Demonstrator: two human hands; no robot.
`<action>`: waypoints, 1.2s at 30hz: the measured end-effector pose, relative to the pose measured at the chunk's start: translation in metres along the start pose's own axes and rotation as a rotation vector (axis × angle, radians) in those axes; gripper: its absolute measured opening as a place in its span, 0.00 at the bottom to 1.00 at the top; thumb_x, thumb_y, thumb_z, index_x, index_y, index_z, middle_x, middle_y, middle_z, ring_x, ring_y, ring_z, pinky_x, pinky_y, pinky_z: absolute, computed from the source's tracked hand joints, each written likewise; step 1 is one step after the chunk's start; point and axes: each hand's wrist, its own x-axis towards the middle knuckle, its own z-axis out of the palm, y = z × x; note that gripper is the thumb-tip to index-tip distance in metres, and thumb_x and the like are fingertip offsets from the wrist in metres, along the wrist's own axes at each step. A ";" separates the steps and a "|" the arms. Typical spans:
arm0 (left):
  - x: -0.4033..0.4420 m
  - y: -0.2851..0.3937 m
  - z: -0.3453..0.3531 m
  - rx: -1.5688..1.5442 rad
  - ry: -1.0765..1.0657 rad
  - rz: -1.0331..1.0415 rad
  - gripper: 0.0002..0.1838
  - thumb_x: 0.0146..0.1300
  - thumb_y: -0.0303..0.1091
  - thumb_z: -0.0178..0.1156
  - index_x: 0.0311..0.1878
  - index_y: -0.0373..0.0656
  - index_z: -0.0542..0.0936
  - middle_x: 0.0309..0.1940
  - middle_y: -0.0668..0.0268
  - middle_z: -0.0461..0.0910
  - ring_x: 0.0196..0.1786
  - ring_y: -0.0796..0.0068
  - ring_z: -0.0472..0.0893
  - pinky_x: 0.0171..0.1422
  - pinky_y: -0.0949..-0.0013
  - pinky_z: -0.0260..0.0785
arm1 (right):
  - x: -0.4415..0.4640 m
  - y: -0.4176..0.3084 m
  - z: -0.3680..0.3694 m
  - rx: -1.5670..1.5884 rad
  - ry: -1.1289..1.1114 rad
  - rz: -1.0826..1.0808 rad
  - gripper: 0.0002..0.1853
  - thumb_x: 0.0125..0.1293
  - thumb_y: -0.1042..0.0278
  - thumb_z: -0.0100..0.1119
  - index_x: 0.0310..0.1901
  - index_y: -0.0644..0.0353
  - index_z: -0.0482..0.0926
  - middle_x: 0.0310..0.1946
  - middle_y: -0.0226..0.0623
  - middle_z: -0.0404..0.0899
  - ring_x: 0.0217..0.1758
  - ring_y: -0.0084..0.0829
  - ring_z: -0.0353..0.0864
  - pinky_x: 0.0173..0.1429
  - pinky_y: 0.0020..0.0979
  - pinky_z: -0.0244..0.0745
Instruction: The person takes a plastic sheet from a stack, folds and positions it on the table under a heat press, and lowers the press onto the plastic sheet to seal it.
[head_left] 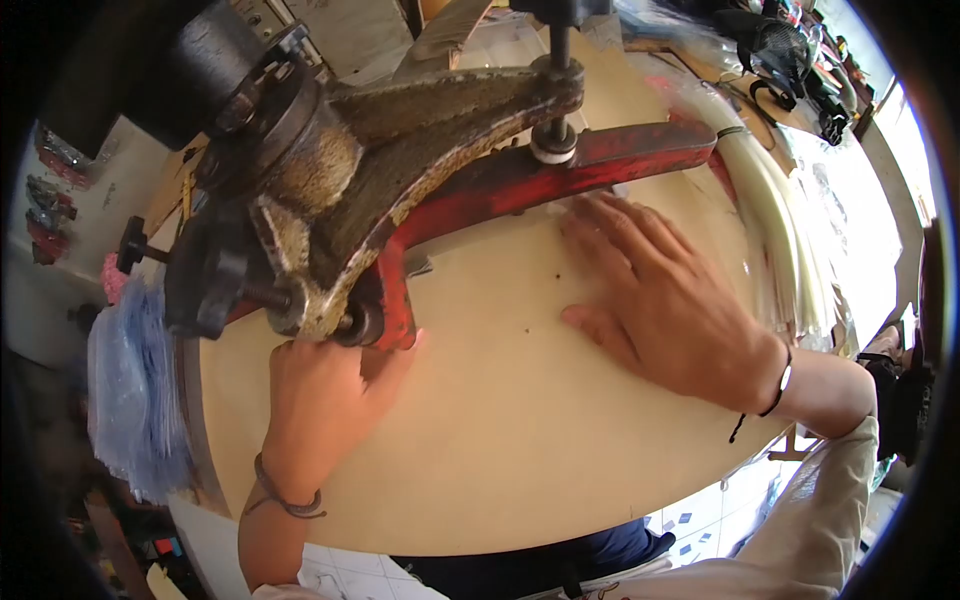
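Observation:
A heavy cast-metal press point(440, 130) with a worn, chipped frame stands over a pale tan board point(480, 430). Beneath its arm runs a long red bar point(640, 155), bent downward at its near end. My left hand point(320, 405) is closed at that bent end, thumb tip beside the red metal; the machine hides its fingers and whatever they may hold. Palm down on the board lies my right hand point(670, 290), fingers stretched toward the red bar and thumb apart. Something clear and shiny shows near its fingertips, too indistinct to name. Two small dark specks mark the board between my hands.
Bluish clear plastic sheets point(135, 390) hang in a stack at the left edge. Long pale plastic strips point(785, 220) lie bundled along the right side. A black mesh object point(770, 50) sits at the back right. Tiled floor point(700, 520) shows below the board.

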 end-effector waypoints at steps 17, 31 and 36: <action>-0.002 -0.010 -0.005 0.053 -0.077 -0.041 0.17 0.63 0.47 0.68 0.43 0.43 0.88 0.25 0.55 0.85 0.30 0.51 0.85 0.35 0.54 0.76 | 0.007 0.003 -0.010 -0.049 -0.094 0.007 0.37 0.72 0.48 0.61 0.71 0.69 0.67 0.71 0.56 0.71 0.77 0.52 0.67 0.84 0.53 0.52; -0.005 0.001 -0.010 0.195 -0.057 -0.192 0.21 0.65 0.49 0.66 0.29 0.38 0.85 0.23 0.51 0.84 0.29 0.46 0.84 0.39 0.49 0.74 | 0.009 0.002 -0.009 -0.101 0.007 -0.030 0.29 0.75 0.48 0.57 0.63 0.69 0.74 0.65 0.53 0.78 0.71 0.49 0.74 0.81 0.50 0.58; -0.003 0.004 -0.010 0.203 -0.076 -0.236 0.23 0.65 0.51 0.66 0.27 0.37 0.84 0.23 0.49 0.83 0.30 0.45 0.83 0.39 0.47 0.72 | 0.008 0.003 -0.007 -0.091 0.010 -0.026 0.28 0.75 0.49 0.58 0.63 0.66 0.74 0.65 0.51 0.78 0.70 0.48 0.74 0.81 0.50 0.58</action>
